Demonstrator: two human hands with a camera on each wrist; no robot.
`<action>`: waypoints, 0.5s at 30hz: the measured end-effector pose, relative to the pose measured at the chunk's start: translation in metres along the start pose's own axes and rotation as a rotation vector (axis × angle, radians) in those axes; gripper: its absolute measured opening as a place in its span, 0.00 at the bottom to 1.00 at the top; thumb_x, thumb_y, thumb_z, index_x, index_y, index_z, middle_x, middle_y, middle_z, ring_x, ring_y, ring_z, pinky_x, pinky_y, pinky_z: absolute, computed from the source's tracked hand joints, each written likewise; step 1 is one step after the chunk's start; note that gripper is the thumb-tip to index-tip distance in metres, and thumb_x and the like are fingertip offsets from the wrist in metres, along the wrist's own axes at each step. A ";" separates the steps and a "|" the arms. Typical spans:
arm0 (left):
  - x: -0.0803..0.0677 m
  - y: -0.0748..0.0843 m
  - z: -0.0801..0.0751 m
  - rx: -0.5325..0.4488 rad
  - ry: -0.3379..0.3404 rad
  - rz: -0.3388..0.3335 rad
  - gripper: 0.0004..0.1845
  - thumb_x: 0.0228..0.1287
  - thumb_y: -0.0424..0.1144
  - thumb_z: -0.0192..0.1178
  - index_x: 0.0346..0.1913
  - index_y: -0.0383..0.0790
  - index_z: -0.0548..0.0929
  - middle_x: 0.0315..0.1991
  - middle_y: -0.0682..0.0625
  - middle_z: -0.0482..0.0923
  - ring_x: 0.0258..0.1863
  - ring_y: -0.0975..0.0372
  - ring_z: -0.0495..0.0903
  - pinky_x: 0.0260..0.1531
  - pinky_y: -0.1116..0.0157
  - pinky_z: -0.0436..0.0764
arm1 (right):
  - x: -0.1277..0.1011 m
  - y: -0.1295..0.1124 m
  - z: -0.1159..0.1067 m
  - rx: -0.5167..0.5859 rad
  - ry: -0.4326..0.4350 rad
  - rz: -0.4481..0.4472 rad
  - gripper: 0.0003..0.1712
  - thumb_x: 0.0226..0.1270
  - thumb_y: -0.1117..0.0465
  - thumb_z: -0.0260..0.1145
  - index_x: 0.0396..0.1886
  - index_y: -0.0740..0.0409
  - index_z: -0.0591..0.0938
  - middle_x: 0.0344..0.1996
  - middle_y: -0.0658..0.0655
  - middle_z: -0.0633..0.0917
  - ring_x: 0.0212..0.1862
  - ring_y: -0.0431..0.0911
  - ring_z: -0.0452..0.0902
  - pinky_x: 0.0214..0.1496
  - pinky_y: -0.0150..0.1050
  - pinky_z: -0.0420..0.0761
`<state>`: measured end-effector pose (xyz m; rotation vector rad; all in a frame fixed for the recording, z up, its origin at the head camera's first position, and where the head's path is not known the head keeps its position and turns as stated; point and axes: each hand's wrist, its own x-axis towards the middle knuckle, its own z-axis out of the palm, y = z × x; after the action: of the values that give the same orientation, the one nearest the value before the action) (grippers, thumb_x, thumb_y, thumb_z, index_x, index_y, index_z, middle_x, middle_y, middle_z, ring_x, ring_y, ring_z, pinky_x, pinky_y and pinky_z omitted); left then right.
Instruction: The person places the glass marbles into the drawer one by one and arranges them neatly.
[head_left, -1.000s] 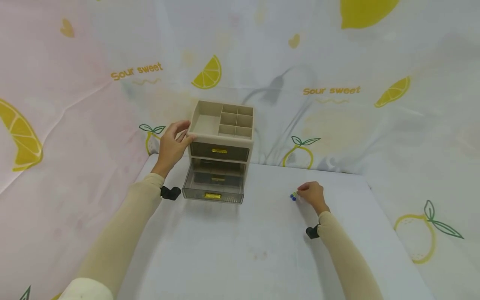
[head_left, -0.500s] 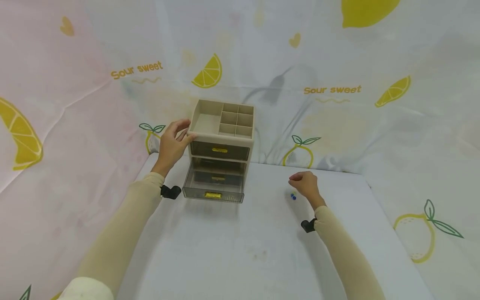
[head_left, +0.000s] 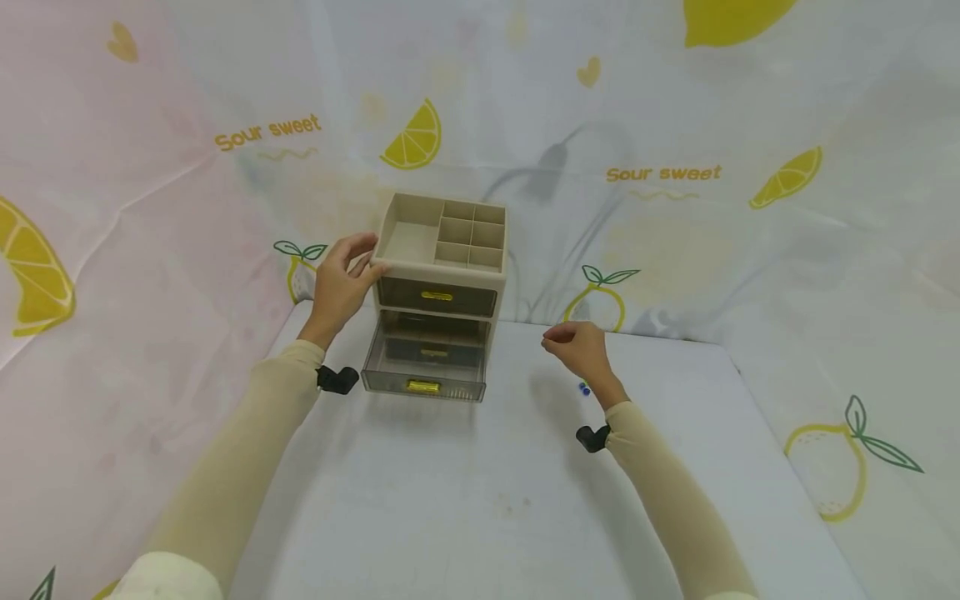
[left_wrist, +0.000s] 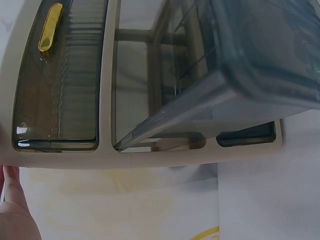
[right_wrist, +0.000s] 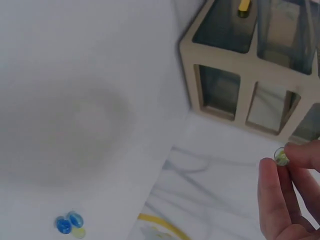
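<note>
A beige desktop drawer organizer (head_left: 440, 268) stands at the back of the table. Its middle clear grey drawer (head_left: 422, 386) is pulled out; the others look closed. My left hand (head_left: 341, 287) grips the organizer's upper left corner, thumb on the front edge and fingers along the side. Between thumb and fingertips, my right hand (head_left: 583, 352) pinches a small clear glass marble (right_wrist: 281, 157) with yellow-green inside. That hand is above the table, to the right of the open drawer. Below it lie two blue marbles (right_wrist: 63, 225) touching a pale yellow marble (right_wrist: 78, 232).
The organizer's top has a wide tray and several small compartments (head_left: 471, 233). A white cloth covers the table (head_left: 465, 483), and a lemon-printed curtain (head_left: 660, 258) rises behind it. Black wrist cameras (head_left: 592, 438) sit on both wrists.
My right hand has lifted from the marbles on the table and moved left toward the organizer, with one marble pinched. The left hand keeps its hold on the organizer.
</note>
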<state>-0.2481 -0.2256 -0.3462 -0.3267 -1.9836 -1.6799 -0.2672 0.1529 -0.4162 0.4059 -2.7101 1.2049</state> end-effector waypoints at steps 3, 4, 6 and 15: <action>0.000 0.001 0.000 0.004 0.000 -0.009 0.27 0.57 0.21 0.66 0.59 0.19 0.71 0.58 0.30 0.71 0.62 0.44 0.70 0.65 0.56 0.73 | 0.001 -0.013 0.004 0.013 -0.012 -0.020 0.05 0.59 0.63 0.72 0.33 0.60 0.89 0.32 0.56 0.88 0.34 0.49 0.84 0.35 0.41 0.86; 0.000 0.001 0.000 0.004 -0.001 -0.010 0.27 0.57 0.21 0.66 0.60 0.19 0.71 0.58 0.30 0.71 0.62 0.44 0.70 0.65 0.57 0.73 | 0.002 -0.016 0.005 0.013 -0.015 -0.026 0.05 0.59 0.62 0.72 0.33 0.59 0.89 0.32 0.55 0.88 0.34 0.48 0.84 0.35 0.41 0.86; 0.000 0.001 0.000 0.004 -0.002 -0.011 0.27 0.57 0.21 0.66 0.60 0.19 0.71 0.58 0.30 0.71 0.62 0.45 0.70 0.65 0.57 0.73 | 0.003 -0.023 0.009 0.020 -0.019 -0.041 0.05 0.59 0.62 0.72 0.33 0.59 0.89 0.31 0.55 0.88 0.34 0.48 0.84 0.35 0.40 0.86; 0.000 -0.001 -0.001 0.017 -0.005 -0.009 0.27 0.58 0.23 0.66 0.60 0.20 0.71 0.58 0.31 0.71 0.62 0.46 0.70 0.65 0.59 0.73 | 0.007 -0.053 0.028 0.089 -0.014 -0.130 0.02 0.56 0.64 0.74 0.30 0.57 0.90 0.28 0.52 0.89 0.34 0.46 0.85 0.35 0.42 0.86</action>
<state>-0.2483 -0.2263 -0.3469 -0.3167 -2.0042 -1.6684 -0.2588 0.0962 -0.3958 0.5935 -2.6023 1.2936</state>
